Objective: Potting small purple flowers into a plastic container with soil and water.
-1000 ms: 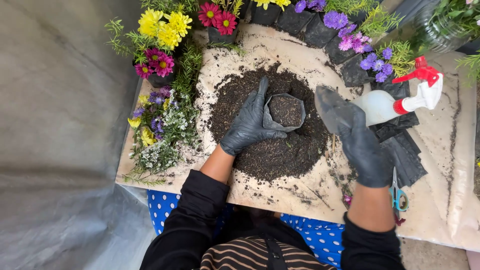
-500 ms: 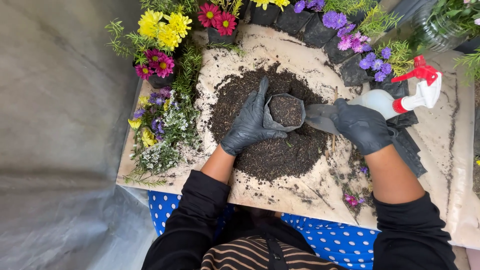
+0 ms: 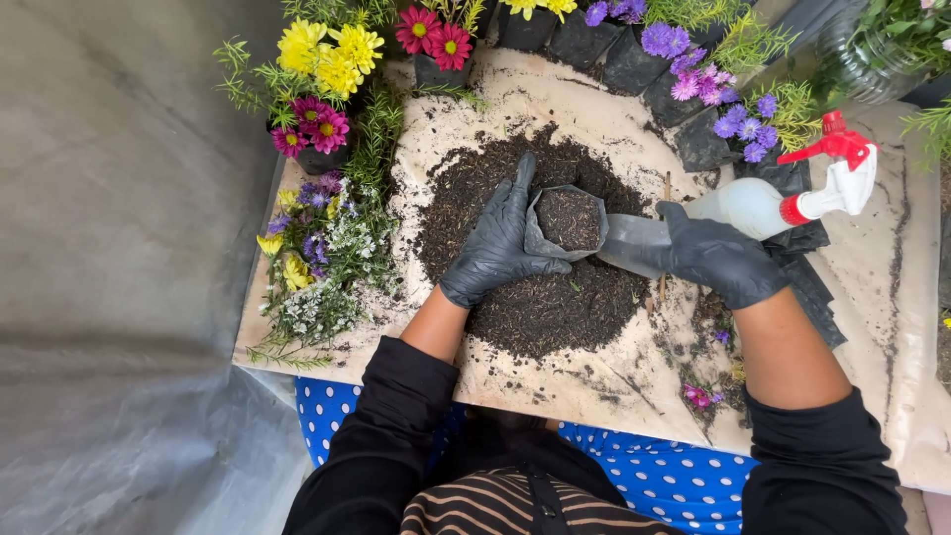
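My left hand (image 3: 500, 243), in a black glove, grips a small black planting bag (image 3: 567, 220) that stands upright on a pile of dark soil (image 3: 535, 307). The bag is filled with soil close to its rim. My right hand (image 3: 723, 260), also gloved, holds a grey scoop (image 3: 634, 243) whose tip touches the bag's right edge. Both hands work over the middle of a beige sheet (image 3: 555, 94) dusted with soil.
A spray bottle (image 3: 783, 198) with a red trigger lies to the right of the scoop. Flat black bags (image 3: 807, 282) are stacked beside my right wrist. Potted yellow (image 3: 327, 54), pink (image 3: 436, 30) and purple flowers (image 3: 664, 40) line the far edge. Cut flowers (image 3: 317, 267) lie at left.
My right hand has swung left from the sheet's right side, bringing the grey scoop up against the bag. My left hand stayed on the bag.
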